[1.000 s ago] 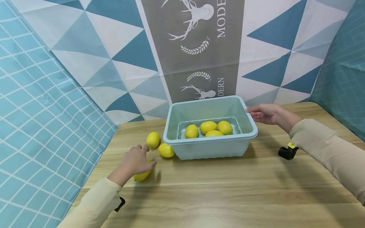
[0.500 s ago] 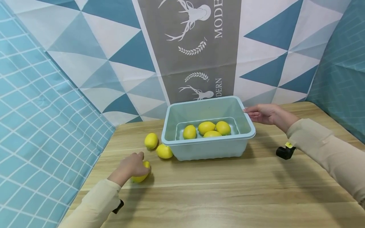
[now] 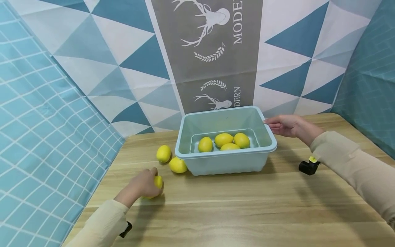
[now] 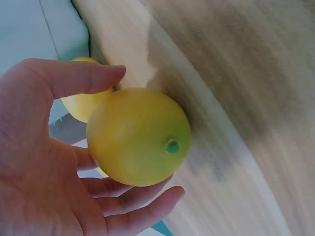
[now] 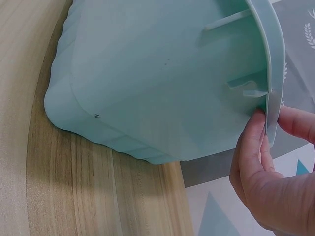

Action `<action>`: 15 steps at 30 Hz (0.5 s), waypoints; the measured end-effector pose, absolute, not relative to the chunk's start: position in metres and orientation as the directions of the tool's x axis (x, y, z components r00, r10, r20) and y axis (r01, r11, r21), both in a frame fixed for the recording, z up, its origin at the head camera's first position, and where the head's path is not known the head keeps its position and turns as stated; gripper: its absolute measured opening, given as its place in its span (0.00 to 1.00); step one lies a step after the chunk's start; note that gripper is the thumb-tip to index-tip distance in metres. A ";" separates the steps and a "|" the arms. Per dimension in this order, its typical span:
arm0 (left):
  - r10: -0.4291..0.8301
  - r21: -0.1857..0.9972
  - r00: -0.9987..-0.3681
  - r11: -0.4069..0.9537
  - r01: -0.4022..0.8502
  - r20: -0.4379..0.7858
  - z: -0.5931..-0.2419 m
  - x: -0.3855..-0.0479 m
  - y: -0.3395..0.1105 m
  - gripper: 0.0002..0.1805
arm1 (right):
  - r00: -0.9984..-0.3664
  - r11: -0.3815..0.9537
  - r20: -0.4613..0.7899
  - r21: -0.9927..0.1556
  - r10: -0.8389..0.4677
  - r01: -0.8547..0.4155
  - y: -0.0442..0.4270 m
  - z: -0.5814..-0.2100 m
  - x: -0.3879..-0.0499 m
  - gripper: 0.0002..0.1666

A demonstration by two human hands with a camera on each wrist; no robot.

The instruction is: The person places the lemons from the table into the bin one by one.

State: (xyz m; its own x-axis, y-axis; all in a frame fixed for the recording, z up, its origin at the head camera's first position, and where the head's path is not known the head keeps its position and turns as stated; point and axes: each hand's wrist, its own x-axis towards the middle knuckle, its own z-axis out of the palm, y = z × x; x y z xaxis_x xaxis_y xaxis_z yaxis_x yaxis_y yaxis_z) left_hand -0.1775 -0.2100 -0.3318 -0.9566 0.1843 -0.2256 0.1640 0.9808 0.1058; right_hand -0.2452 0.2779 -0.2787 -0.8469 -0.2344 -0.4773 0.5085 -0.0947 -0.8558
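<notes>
My left hand curls round a yellow lemon low over the wooden table, thumb on one side and fingers on the other. The lemon's green stem end faces the left wrist camera; in the head view the hand covers much of it. A pale blue-green plastic bin stands at the back with several lemons inside, one of them a lemon at the left. The right hand pinches the bin's right rim between thumb and fingers.
Two loose lemons lie left of the bin: one lemon farther back, another lemon close against the bin's side. Patterned cloth walls close off the wooden table at the back and sides.
My left hand has come down onto the nearest lemon and its fingers have closed round it. The right hand stays on the bin's rim. The bin's lemons look unchanged.
</notes>
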 end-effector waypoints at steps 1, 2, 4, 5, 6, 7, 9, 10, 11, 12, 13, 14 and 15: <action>0.191 0.108 -0.957 0.979 0.170 -0.221 -0.332 -0.177 -0.210 0.29 | -0.847 -0.095 -0.477 -0.856 -0.235 0.508 0.278 -0.279 -0.245 0.09; 0.197 0.113 -0.957 0.978 0.176 -0.215 -0.333 -0.177 -0.211 0.30 | -0.847 -0.096 -0.476 -0.856 -0.237 0.508 0.279 -0.279 -0.245 0.09; 0.206 0.119 -0.958 0.976 0.185 -0.201 -0.334 -0.176 -0.212 0.30 | -0.848 -0.097 -0.473 -0.857 -0.240 0.506 0.279 -0.279 -0.245 0.09; 0.208 0.121 -0.958 0.975 0.187 -0.196 -0.334 -0.176 -0.212 0.30 | -0.848 -0.096 -0.471 -0.858 -0.241 0.504 0.279 -0.278 -0.245 0.09; 0.213 0.122 -0.959 0.974 0.192 -0.189 -0.335 -0.176 -0.212 0.30 | -0.848 -0.094 -0.471 -0.859 -0.242 0.504 0.279 -0.278 -0.244 0.09; 0.217 0.126 -0.959 0.973 0.196 -0.185 -0.336 -0.175 -0.212 0.30 | -0.848 -0.092 -0.471 -0.859 -0.242 0.503 0.279 -0.278 -0.245 0.09; 0.227 0.130 -0.958 0.970 0.206 -0.176 -0.337 -0.175 -0.212 0.31 | -0.849 -0.087 -0.471 -0.860 -0.240 0.502 0.279 -0.277 -0.244 0.09; 0.236 0.129 -0.956 0.968 0.216 -0.172 -0.337 -0.174 -0.212 0.31 | -0.849 -0.084 -0.471 -0.861 -0.238 0.501 0.278 -0.277 -0.244 0.09; 0.246 0.128 -0.955 0.966 0.226 -0.168 -0.337 -0.174 -0.212 0.31 | -0.850 -0.083 -0.471 -0.862 -0.237 0.500 0.278 -0.277 -0.244 0.09; 0.257 0.126 -0.952 0.963 0.238 -0.165 -0.337 -0.174 -0.212 0.31 | -0.850 -0.081 -0.471 -0.862 -0.236 0.500 0.278 -0.277 -0.244 0.09; 0.271 0.124 -0.949 0.960 0.253 -0.160 -0.338 -0.174 -0.212 0.31 | -0.850 -0.079 -0.470 -0.863 -0.236 0.499 0.278 -0.278 -0.244 0.09; 0.281 0.119 -0.947 0.957 0.264 -0.156 -0.338 -0.173 -0.212 0.30 | -0.850 -0.078 -0.471 -0.863 -0.236 0.500 0.278 -0.278 -0.243 0.09; 0.291 0.112 -0.944 0.954 0.277 -0.152 -0.338 -0.173 -0.211 0.30 | -0.849 -0.078 -0.472 -0.862 -0.237 0.501 0.278 -0.279 -0.243 0.09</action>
